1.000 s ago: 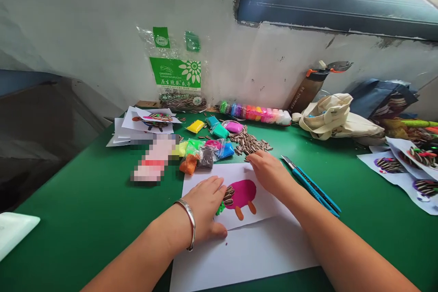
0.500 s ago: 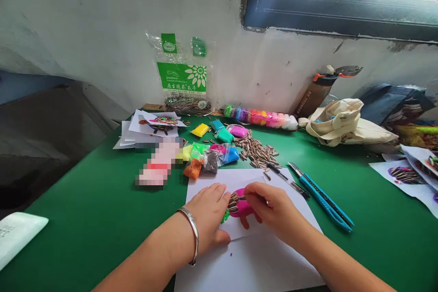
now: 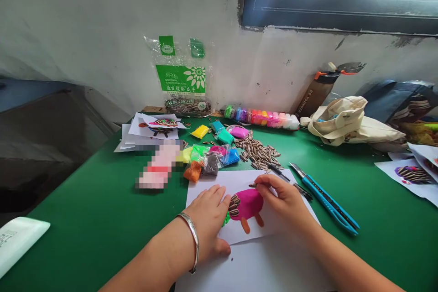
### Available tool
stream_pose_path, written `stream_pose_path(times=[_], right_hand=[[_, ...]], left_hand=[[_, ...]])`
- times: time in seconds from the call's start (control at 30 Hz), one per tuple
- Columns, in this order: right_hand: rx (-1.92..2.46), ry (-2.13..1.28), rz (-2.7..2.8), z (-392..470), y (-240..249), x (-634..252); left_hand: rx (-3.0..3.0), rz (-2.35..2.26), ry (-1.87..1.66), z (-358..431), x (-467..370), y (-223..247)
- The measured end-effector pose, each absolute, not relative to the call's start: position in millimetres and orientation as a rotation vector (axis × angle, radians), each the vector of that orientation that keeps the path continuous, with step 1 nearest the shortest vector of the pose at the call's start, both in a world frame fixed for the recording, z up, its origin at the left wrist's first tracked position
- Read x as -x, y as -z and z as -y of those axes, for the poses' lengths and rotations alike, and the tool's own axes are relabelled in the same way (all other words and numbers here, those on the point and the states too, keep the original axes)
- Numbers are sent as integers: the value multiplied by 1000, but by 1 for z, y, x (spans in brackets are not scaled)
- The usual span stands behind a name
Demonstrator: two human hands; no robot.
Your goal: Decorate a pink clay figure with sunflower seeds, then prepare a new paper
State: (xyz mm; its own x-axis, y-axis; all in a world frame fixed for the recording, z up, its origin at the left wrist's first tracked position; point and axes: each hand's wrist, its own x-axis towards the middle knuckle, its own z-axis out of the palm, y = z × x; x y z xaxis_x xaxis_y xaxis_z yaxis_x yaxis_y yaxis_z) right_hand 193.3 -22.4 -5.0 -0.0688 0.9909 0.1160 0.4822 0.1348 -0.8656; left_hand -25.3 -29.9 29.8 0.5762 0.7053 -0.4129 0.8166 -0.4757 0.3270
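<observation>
On a white sheet [image 3: 273, 260] lies a smaller paper bearing a magenta clay shape [image 3: 249, 203] with two orange clay legs [image 3: 245, 225]. Several striped sunflower seeds [image 3: 234, 206] are stuck on its left part, beside a bit of green clay [image 3: 226, 219]. My left hand [image 3: 208, 219] rests flat on the paper at the left, fingers spread, covering part of the piece. My right hand [image 3: 282, 198] pinches a single seed [image 3: 252, 185] between thumb and fingertips, just above the upper edge of the magenta shape.
Behind the sheet are a seed pile [image 3: 258, 150], clay packets [image 3: 210, 165] and a seed bag [image 3: 185, 82]. A pen [image 3: 278, 172] and a blue cutter [image 3: 325, 198] lie right. Finished papers [image 3: 152, 130] sit back left; a cloth bag [image 3: 345, 123] stands back right.
My right hand has moved up and to the right off the magenta shape, uncovering most of it, with a seed at the fingertips. My left hand has stayed nearly in place.
</observation>
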Motion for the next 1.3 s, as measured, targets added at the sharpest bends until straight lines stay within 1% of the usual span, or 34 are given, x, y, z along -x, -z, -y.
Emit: stream_pose_path(times=[0.13,0.23,0.33,0.43,0.5,0.63,0.73,0.97,1.13,1.3], right_hand=[[1391,-1047,1568,25,3,-190],[1387,-1086,1599,27,0,-190],[1431,-1001,1673,27,1,-193],[1443,-757,1757,28,1,-196],[1387,-662,1831,30,-2,-194],[1249,-785,2094,37,-15,-183],[1220,-833,2182,40,-21,-178],[1173,-750,2269,36,-13,-178],[1104,-709,2254,35,-3,-177],[1156,-668,2257,37,1,-174]], left_hand=[[-2307,-1222,286,30,25,-31],[-2313,-1234,312,30,24,-33],[-2332,-1235,329,29,23,-35],[-2334,-1236,352,28,22,-36],[-2348,-1248,360,27,23,-33],[-2387,-1266,295,27,26,-22],[-2404,-1256,269,28,27,-19],[-2399,-1243,341,26,25,-28],[-2421,-1212,291,29,26,-34],[-2464,-1197,268,32,25,-31]])
